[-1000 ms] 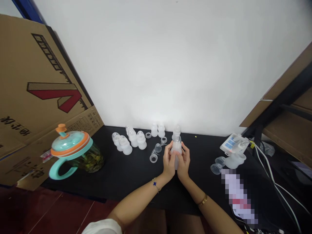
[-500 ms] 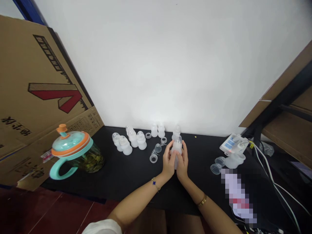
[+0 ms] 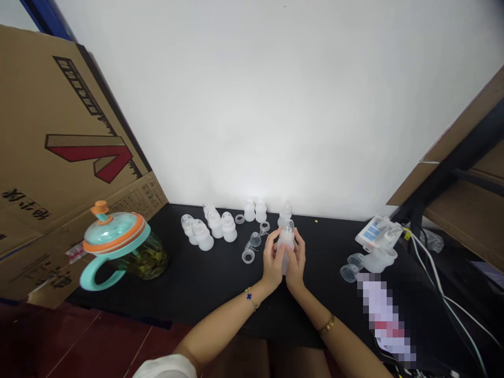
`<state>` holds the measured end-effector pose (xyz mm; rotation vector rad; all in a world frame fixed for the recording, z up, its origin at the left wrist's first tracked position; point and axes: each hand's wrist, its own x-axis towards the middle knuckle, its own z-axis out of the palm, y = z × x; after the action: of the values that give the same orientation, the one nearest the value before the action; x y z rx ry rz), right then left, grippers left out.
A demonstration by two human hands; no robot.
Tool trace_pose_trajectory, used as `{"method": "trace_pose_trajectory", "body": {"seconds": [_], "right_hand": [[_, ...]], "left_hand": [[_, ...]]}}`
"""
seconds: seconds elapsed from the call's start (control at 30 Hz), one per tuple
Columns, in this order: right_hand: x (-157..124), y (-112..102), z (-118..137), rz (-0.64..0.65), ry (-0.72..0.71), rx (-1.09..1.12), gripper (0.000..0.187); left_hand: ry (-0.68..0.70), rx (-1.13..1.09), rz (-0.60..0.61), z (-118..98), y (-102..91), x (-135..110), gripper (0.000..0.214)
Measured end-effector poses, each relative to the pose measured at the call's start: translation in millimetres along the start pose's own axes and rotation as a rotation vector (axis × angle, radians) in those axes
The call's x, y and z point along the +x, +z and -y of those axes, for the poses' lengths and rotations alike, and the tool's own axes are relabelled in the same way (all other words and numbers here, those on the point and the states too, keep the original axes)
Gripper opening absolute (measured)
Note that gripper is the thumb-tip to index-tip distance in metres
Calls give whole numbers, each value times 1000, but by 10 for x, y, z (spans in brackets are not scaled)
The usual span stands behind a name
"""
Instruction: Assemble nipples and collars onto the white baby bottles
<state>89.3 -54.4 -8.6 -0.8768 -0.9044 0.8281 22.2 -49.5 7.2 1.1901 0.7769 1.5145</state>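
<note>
Between my two hands a white baby bottle with a clear domed cap stands upright over the black table. My left hand is wrapped round its left side and my right hand round its right, with the thumbs together on the front. Just behind it is another capped baby bottle. To the left of my hands lie a clear domed cap, a ring collar and a few other loose parts. Whether the held bottle's base touches the table is hidden by my hands.
Several capped bottles stand at the left, and two more bottles near the wall. A teal-lidded jug is far left beside a cardboard box. Rightward are clear caps, an open bottle, a power strip and cables.
</note>
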Motion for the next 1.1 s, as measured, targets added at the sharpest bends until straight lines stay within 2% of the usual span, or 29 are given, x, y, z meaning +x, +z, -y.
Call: {"method": "trace_pose_trajectory", "body": {"seconds": [0.73, 1.1], "right_hand": [[-1, -27, -61, -24, -15, 19, 60], [-9, -21, -74, -39, -8, 52, 55]], "left_hand": [[81, 58, -24, 134, -32, 15, 42], [94, 82, -31, 110, -38, 10, 39]]}}
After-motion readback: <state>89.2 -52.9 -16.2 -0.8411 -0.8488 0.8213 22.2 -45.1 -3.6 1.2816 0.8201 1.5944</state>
